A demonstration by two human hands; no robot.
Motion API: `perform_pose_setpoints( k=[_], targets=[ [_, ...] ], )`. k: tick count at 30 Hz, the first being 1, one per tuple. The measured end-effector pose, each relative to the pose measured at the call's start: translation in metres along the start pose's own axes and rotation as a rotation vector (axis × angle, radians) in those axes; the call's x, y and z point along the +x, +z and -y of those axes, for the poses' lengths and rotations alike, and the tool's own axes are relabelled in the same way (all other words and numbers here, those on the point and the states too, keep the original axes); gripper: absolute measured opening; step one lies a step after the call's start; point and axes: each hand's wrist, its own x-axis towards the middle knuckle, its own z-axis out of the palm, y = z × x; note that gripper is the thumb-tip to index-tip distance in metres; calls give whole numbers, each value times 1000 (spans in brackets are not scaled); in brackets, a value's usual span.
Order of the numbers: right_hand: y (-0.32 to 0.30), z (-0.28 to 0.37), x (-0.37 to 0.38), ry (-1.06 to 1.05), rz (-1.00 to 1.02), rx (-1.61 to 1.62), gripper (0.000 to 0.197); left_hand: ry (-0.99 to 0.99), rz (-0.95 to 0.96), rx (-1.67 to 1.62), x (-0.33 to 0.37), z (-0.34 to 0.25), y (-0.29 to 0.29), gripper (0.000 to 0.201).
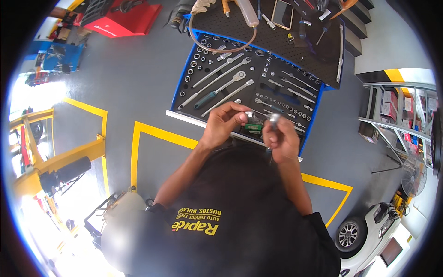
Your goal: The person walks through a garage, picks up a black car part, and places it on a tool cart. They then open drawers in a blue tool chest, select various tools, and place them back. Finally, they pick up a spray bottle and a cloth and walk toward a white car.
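My left hand (222, 123) pinches a small shiny socket (249, 114) between thumb and fingertips. Close beside it, my right hand (285, 141) is closed around a silver, round-ended piece (274, 119), blurred, so its exact kind is unclear. Both hands are above the front part of an open tool drawer (184, 118). A small green item (254, 127) shows between the hands. In the drawer's dark foam lie a teal-handled ratchet (220, 90), a long extension bar (228, 98), a smaller ratchet (267, 105) and rows of sockets (194, 64).
On the cabinet's dark top (267, 38) lie a phone (282, 15), a screwdriver (322, 36) and a clear hose (190, 32). A red case (121, 21) stands at the far left. Shelving (392, 108) and a white vehicle (369, 240) are on the right. Yellow lines (159, 132) mark the floor.
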Motion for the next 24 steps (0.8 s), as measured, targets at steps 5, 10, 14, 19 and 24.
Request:
perform_pose_setpoints(
  k=[5,10,14,19,24],
  targets=[
    [-8,9,10,1,-215,-107,46,245,-414,792,59,5,-79,20],
    [-47,-59,-6,150,-223,-671,29,302,-382,1290,121,24,-157,16],
    [-57,-59,-18,99,-403,-928,35,214,-247,1511,137,38,-164,17],
    [-85,-38,-3,-219,-547,-1379,33,229,-210,1510,130,40,-174,26],
    [-121,-2,55,-443,-254,-1763,40,375,-438,1543,95,37,-114,32]
  ],
)
